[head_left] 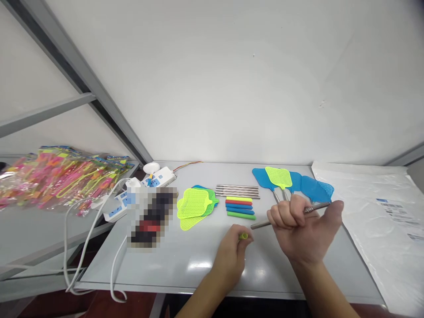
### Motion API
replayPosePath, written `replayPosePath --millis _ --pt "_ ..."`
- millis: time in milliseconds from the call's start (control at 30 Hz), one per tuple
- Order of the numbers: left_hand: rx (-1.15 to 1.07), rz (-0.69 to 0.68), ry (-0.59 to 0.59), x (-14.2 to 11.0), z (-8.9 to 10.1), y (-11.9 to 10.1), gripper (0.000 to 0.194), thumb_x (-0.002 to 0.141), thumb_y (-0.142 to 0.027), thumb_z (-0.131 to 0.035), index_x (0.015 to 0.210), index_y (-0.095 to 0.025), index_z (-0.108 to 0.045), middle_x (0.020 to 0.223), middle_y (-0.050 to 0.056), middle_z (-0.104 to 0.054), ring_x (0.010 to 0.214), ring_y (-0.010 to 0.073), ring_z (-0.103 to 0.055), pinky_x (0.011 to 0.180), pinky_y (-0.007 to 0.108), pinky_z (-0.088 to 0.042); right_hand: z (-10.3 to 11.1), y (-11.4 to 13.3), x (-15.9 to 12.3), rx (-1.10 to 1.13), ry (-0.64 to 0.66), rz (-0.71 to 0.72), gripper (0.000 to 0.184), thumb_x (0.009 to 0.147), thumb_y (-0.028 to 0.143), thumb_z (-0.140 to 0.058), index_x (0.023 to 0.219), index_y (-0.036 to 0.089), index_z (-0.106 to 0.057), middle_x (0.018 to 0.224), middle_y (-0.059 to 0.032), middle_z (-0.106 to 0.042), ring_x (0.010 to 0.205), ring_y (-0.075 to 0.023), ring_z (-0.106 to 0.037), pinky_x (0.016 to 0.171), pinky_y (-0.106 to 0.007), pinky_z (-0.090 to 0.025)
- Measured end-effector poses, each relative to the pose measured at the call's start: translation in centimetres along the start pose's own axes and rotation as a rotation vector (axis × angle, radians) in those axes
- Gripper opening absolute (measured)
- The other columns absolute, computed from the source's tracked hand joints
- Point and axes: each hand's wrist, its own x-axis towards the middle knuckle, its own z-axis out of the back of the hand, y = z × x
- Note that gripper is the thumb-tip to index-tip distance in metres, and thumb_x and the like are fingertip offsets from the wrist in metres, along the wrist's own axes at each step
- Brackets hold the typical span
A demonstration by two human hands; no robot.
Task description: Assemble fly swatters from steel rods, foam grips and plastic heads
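"Where are the rod and the tube?"

"Both in hand, above the front half of the table [172,271]. The left hand [232,249] pinches a yellow-green tube [243,236], its open end showing. The right hand [303,227] curls its fingers round a metal rod [260,225], thumb stretched along it; the rod's free end points toward the tube, apart from it."

"What stands around them?"

"Behind, mid-table, a row of metal rods [236,190] and coloured tubes [239,208]. Left of those, yellow-green swatter heads [194,204] overlap others. Toward the back right, blue swatter heads [316,187] and a yellow-green one [278,176] fan out just beyond the right hand, so they crowd that side."

"And the left end?"

"Power strips [159,177] by the back left corner, a pixelated dark item [153,221] beside them, and a white cable [114,269] hanging over the edge."

"Room to move?"

"Mostly frontward: gray tabletop stretches from the swatter heads to the front edge, where the forearms cross. The wall [232,88] rises at the back edge; a white plastic package [359,212] borders the right."
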Motion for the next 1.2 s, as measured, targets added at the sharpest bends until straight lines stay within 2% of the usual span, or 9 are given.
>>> replayPosePath --millis 100,200,400,633,800,900,1000,1100,1200 --pt "-0.017 0.04 0.029 -0.2 -0.2 0.2 0.014 0.099 -0.023 -0.035 0.096 -0.021 -0.049 0.089 0.002 -0.058 0.082 0.0162 -0.054 0.075 0.029 -0.042 -1.7 0.4 -0.2 -0.048 0.085 -0.019 0.063 0.078 0.07 -0.055 0.048 0.02 -0.031 0.043 0.0072 -0.016 0.04 -0.0078 -0.017 0.043 -0.026 -0.018" --pt "-0.018 0.04 0.034 -0.2 -0.2 0.4 0.015 0.098 -0.023 -0.035 0.1 -0.021 -0.05 0.089 0.002 -0.058 0.082 0.0165 -0.053 0.076 0.03 -0.042 -2.4 -0.2 -0.3 -0.09 0.15 -0.028 0.062 0.077 0.064 -0.062 0.047 0.02 -0.03 0.042 0.0074 -0.018 0.039 -0.0068 -0.017 0.042 -0.026 -0.018" --pt "-0.012 0.054 0.013 0.2 -0.1 0.5 0.019 0.099 -0.026 -0.032 0.09 -0.021 -0.047 0.081 0.001 -0.054 0.075 0.0157 -0.05 0.07 0.028 -0.039 -2.9 -0.9 0.1 -0.072 0.144 -0.09 0.058 0.086 0.051 -0.059 0.049 0.02 -0.027 0.043 0.0078 -0.018 0.039 -0.0065 -0.015 0.041 -0.025 -0.016" --pt "-0.017 0.028 0.019 0.1 0.0 0.2 0.021 0.1 -0.03 -0.032 0.092 -0.02 -0.048 0.083 0.002 -0.055 0.077 0.0168 -0.05 0.071 0.028 -0.037 -3.0 -1.5 0.2 -0.113 0.15 -0.057 0.054 0.091 0.044 -0.054 0.049 0.02 -0.03 0.043 0.0076 -0.021 0.04 -0.0065 -0.017 0.042 -0.025 -0.017" --pt "-0.023 0.032 0.014 0.1 0.1 0.1 0.019 0.1 -0.029 -0.032 0.092 -0.02 -0.048 0.081 0.001 -0.054 0.074 0.0162 -0.05 0.067 0.027 -0.035 -2.4 -2.8 -0.4 -0.327 0.179 -0.06 0.049 0.091 0.043 -0.054 0.052 0.02 -0.038 0.047 0.0053 -0.032 0.042 -0.0081 -0.029 0.04 -0.024 -0.023" --pt "-0.033 0.026 0.014 0.2 0.1 0.0 0.023 0.1 -0.031 -0.03 0.093 -0.019 -0.049 0.08 0.001 -0.053 0.071 0.0162 -0.048 0.066 0.027 -0.035 -1.9 -3.4 -0.6 -0.459 0.245 -0.172 0.047 0.093 0.047 -0.049 0.055 0.02 -0.046 0.052 0.0025 -0.042 0.041 -0.0101 -0.04 0.038 -0.025 -0.03" --pt "-0.048 0.009 0.019 0.1 0.2 -0.2 0.027 0.1 -0.033 -0.03 0.103 -0.018 -0.051 0.077 0.001 -0.051 0.068 0.0158 -0.045 0.064 0.027 -0.034 -1.6 -3.8 -0.7 -0.524 0.24 -0.251 0.045 0.093 0.049 -0.047 0.061 0.018 -0.054 0.055 0.0018 -0.046 0.042 -0.0109 -0.045 0.038 -0.025 -0.034" --pt "-0.078 -0.005 0.014 -0.1 0.4 -0.5 0.029 0.099 -0.038 -0.034 0.101 -0.018 -0.055 0.075 0.001 -0.051 0.066 0.0151 -0.045 0.063 0.027 -0.033 -1.6 -4.0 -0.7 -0.41 0.186 -0.222 0.041 0.092 0.046 -0.051 0.063 0.018 -0.057 0.056 0.0021 -0.044 0.047 -0.0102 -0.044 0.043 -0.023 -0.035" --pt "-0.111 -0.017 0.004 -0.3 0.9 -0.7 0.035 0.097 -0.047 -0.039 0.096 -0.017 -0.058 0.068 -0.001 -0.048 0.061 0.0131 -0.042 0.06 0.026 -0.032 -2.2 -4.1 -0.4 -0.107 0.098 -0.218 0.042 0.092 0.043 -0.053 0.057 0.018 -0.05 0.051 0.0057 -0.033 0.044 -0.0083 -0.032 0.042 -0.022 -0.032"
